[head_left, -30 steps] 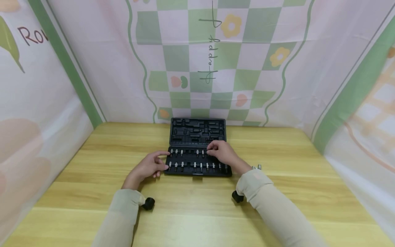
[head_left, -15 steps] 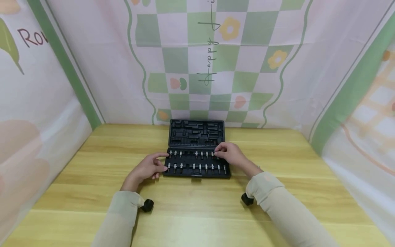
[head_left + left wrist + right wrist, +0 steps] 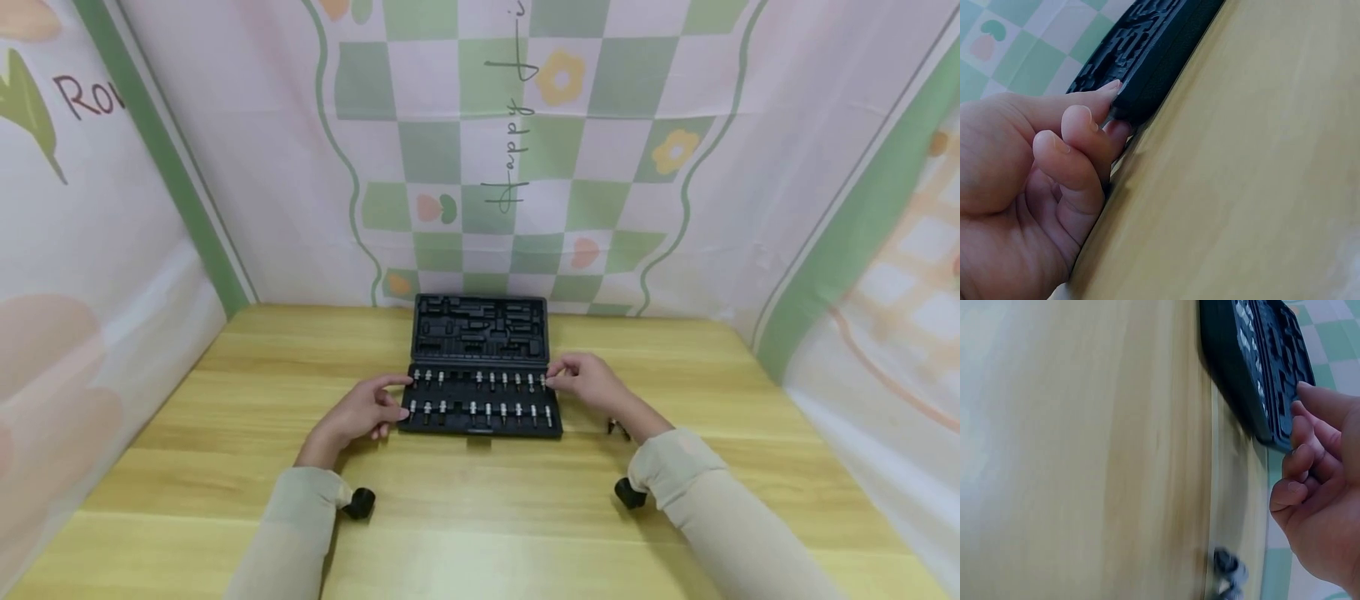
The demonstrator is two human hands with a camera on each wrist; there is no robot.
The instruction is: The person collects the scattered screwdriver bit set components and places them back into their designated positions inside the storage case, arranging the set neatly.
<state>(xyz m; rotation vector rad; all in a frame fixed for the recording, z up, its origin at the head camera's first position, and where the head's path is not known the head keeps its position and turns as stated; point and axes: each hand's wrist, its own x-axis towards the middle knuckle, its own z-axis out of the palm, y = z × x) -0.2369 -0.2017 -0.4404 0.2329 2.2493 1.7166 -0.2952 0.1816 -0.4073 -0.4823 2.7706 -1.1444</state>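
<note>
A black plastic tool case (image 3: 480, 398) lies open on the table, its lid leaning back toward the cloth wall. Two rows of bit sockets (image 3: 503, 411), silver with dark tips, sit in its base. At the case's left edge my left hand (image 3: 360, 412) grips with thumb and fingers; in the left wrist view the thumb (image 3: 1082, 105) presses the corner. My right hand (image 3: 592, 383) is at the right edge, fingertips beside the last upper-row bit socket (image 3: 543, 382). Nothing shows between its thumb and fingers in the right wrist view.
A few loose bit sockets (image 3: 618, 428) lie on the wooden table (image 3: 480, 517) under my right forearm; the right wrist view shows them blurred. Patterned cloth walls (image 3: 502, 150) stand behind and at both sides. A black wrist device (image 3: 360, 503) is below the left cuff.
My right hand has moved rightward along the upper row to the case's right edge, uncovering more bit sockets there. My left hand has stayed at the left edge.
</note>
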